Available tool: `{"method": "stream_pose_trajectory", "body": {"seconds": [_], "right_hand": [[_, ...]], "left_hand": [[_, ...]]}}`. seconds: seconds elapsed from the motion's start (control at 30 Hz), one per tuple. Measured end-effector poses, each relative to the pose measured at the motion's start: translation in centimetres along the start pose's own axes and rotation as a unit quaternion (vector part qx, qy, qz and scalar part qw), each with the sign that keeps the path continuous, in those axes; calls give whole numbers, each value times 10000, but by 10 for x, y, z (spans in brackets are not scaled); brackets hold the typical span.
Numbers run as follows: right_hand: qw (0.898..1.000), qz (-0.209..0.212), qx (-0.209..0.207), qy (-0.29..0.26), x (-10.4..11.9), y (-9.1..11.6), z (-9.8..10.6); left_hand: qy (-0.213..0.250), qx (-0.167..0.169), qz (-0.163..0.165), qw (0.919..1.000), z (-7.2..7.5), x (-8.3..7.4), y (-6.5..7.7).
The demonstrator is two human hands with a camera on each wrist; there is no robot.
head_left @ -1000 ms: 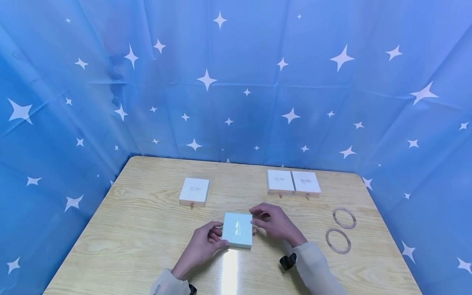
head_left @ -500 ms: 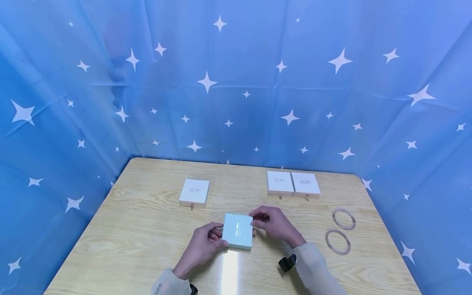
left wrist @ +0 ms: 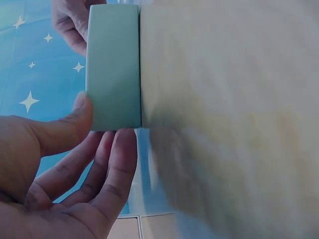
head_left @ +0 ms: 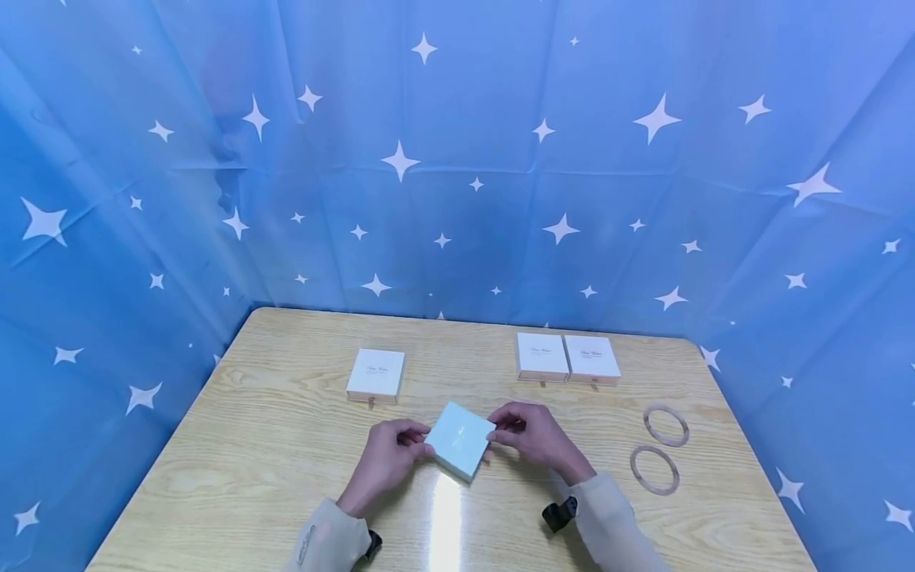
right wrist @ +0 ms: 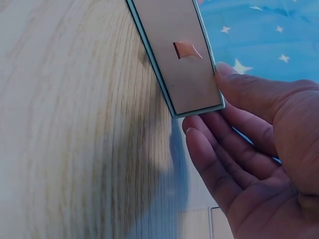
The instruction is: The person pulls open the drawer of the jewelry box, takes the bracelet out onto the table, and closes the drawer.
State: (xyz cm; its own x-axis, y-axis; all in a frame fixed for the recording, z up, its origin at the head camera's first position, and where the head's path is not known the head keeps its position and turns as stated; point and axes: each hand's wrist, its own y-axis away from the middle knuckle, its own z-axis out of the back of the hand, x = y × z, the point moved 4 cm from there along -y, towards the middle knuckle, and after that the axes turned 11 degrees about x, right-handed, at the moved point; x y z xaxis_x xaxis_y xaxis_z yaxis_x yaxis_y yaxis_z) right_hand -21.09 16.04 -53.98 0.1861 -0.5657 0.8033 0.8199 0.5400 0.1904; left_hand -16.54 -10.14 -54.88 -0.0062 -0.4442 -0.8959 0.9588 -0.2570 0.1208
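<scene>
A mint-green drawer box point(head_left: 460, 439) sits turned at an angle between both hands, close over the wooden table. At its left corner my left hand point(head_left: 386, 461) pinches it, thumb on the top edge and fingers against the end of the green side wall point(left wrist: 114, 69). My right hand point(head_left: 534, 434) holds the opposite corner, its thumb at the upper edge and fingers curled under the near end. Facing the right wrist camera is the box's pink drawer front point(right wrist: 192, 84) with a small copper-coloured ribbon pull point(right wrist: 186, 50); the drawer is pushed in.
On the table point(head_left: 236, 445), a white drawer box point(head_left: 376, 373) stands at back left. Two more white boxes, one point(head_left: 542, 355) beside the other point(head_left: 592, 359), are at back right. Two pale rings point(head_left: 666, 425) point(head_left: 654, 470) lie on the right. A blue star-printed curtain point(head_left: 457, 159) hangs behind.
The mint-green box has turned clockwise, seen from above, from nearly square to a slant. My left hand has shifted slightly away from me with it; the right hand has barely moved.
</scene>
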Motion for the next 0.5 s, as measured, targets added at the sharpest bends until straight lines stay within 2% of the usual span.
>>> {"method": "stream_pose_trajectory", "body": {"seconds": [0.13,0.23,0.5], "right_hand": [[10000,2,-74,30,0,0,-1],[9999,-4,-163,49,-1,-1,-2],[9984,-175,-535,20,0,-5,-6]], "left_hand": [[-9,-125,26,9999,4,-2,-10],[-70,-188,178,9996,6,-4,-19],[-547,-196,285,9979,9,-16,-44]]}}
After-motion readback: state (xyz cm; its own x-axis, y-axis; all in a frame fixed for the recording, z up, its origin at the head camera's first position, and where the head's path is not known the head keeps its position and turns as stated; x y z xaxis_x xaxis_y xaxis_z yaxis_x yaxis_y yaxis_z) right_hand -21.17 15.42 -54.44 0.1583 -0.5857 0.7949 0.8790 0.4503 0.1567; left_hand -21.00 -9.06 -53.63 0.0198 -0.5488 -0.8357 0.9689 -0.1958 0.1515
